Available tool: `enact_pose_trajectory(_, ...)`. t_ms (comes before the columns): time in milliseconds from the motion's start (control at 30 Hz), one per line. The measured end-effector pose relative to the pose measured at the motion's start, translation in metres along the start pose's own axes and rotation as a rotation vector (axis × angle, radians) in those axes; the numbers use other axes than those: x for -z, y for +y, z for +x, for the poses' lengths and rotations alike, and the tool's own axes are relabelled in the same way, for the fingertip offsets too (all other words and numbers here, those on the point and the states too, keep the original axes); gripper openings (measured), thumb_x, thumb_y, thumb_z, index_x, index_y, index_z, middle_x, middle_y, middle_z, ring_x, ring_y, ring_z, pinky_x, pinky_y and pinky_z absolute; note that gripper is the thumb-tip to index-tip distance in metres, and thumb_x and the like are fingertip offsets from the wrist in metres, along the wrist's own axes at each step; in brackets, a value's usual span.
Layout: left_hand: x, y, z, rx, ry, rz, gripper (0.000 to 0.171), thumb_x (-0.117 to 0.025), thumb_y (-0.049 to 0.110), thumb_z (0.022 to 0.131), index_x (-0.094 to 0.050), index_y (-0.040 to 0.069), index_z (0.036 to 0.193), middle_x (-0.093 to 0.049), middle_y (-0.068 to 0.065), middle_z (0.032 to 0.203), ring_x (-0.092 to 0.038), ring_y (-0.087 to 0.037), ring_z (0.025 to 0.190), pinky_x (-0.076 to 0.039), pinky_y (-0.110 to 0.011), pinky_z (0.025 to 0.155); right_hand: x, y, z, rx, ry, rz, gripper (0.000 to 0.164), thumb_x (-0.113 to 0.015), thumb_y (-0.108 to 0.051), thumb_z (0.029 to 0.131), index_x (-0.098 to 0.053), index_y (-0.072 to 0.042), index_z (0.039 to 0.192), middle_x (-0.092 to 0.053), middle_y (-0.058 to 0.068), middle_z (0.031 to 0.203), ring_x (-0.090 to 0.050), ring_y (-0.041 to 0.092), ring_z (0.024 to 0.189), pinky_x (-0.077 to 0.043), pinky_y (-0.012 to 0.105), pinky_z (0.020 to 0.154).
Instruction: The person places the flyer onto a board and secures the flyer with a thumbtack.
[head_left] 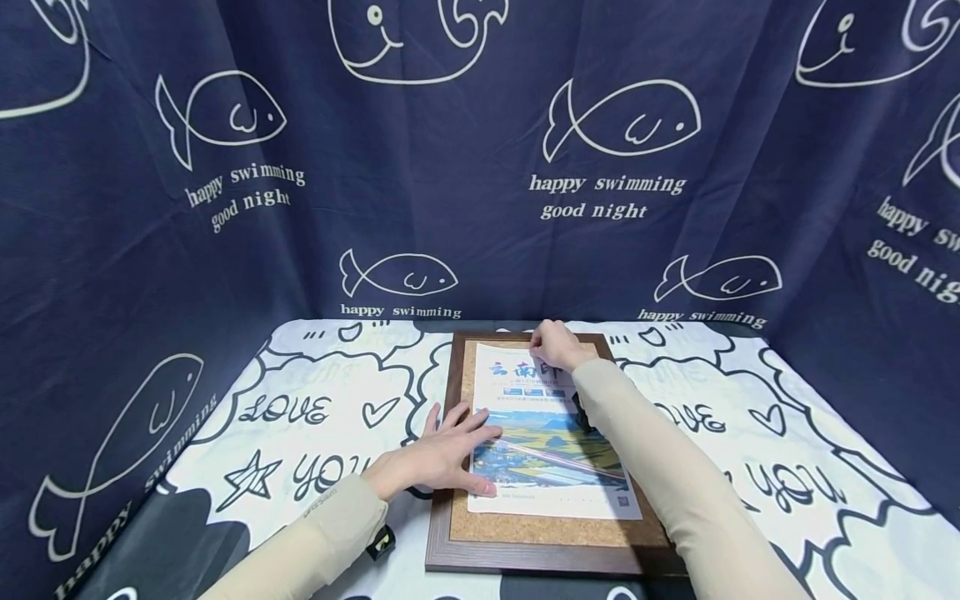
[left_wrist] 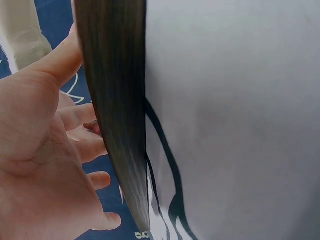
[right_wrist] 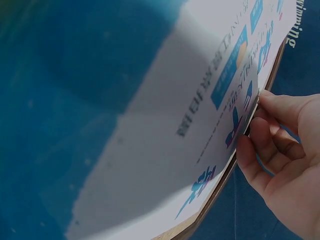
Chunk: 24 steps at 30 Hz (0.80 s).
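A printed poster (head_left: 555, 450) with blue lettering and a landscape picture lies on a corkboard (head_left: 517, 528) in a dark brown wooden frame. My left hand (head_left: 450, 454) rests on the poster's left edge and the frame's left side, fingers spread; the left wrist view shows its palm beside the wooden frame (left_wrist: 112, 100). At the top edge of the poster is my right hand (head_left: 557, 345), its fingers curled. In the right wrist view, the thumb and fingertips of the right hand (right_wrist: 285, 145) meet at that edge; whether they pinch something small is hidden.
The framed board lies on a white cloth (head_left: 315, 417) with black doodles and lettering. Dark blue curtains (head_left: 480, 208) with white fish drawings hang behind and at both sides. A small black device (head_left: 381, 542) sits at the left wrist.
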<state>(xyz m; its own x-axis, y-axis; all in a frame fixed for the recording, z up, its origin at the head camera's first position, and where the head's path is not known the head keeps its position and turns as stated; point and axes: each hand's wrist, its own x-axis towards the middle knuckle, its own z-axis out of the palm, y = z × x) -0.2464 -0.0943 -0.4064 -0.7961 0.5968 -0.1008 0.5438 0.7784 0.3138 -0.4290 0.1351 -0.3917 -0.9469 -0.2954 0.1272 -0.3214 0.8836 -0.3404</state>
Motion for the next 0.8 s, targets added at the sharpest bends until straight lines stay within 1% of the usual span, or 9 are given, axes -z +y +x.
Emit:
enact_pose_trajectory(167, 0.0000, 0.0005, 0.0004, 0.004, 0.000, -0.006, 0.083, -0.063, 0.066, 0.079, -0.036, 0.028, 0.149, -0.021, -0.005, 0.162, -0.005, -0.033, 0.152, 0.004, -0.067, 0.115, 0.0017, -0.0011, -0.0012, 0.005, -0.003, 0.001, 0.014, -0.062, -0.006, 0.089, -0.076, -0.004, 0.087, -0.072, 0.011, 0.084, -0.059, 0.018, 0.067, -0.050, 0.031, 0.066)
enact_pose_trajectory(367, -0.0002, 0.0018, 0.0011, 0.003, -0.004, -0.018, 0.083, -0.063, 0.066, 0.080, -0.036, 0.028, 0.149, -0.021, -0.005, 0.162, -0.005, -0.033, 0.152, 0.004, -0.066, 0.115, 0.0021, -0.0006, -0.0003, 0.001, -0.016, -0.010, 0.014, -0.062, -0.006, 0.089, -0.076, -0.004, 0.087, -0.072, 0.010, 0.085, -0.058, 0.018, 0.069, -0.049, 0.031, 0.067)
enact_pose_trajectory(567, -0.0002, 0.0020, 0.0007, 0.009, -0.006, -0.021, 0.083, -0.064, 0.065, 0.079, -0.036, 0.028, 0.148, -0.021, -0.005, 0.162, -0.005, -0.032, 0.152, 0.004, -0.065, 0.116, 0.0006, -0.0004, 0.0008, 0.012, -0.006, -0.019, 0.013, -0.063, -0.005, 0.088, -0.076, -0.003, 0.086, -0.072, 0.010, 0.083, -0.058, 0.018, 0.068, -0.050, 0.032, 0.066)
enact_pose_trajectory(800, 0.0013, 0.0016, 0.0008, 0.001, -0.010, -0.024, 0.083, -0.064, 0.065, 0.080, -0.036, 0.028, 0.149, -0.021, -0.005, 0.162, -0.004, -0.033, 0.152, 0.003, -0.066, 0.115, -0.0003, 0.0003, 0.0000, 0.006, 0.004, -0.010, 0.014, -0.062, -0.006, 0.089, -0.075, -0.004, 0.084, -0.071, 0.010, 0.082, -0.058, 0.018, 0.066, -0.048, 0.030, 0.063)
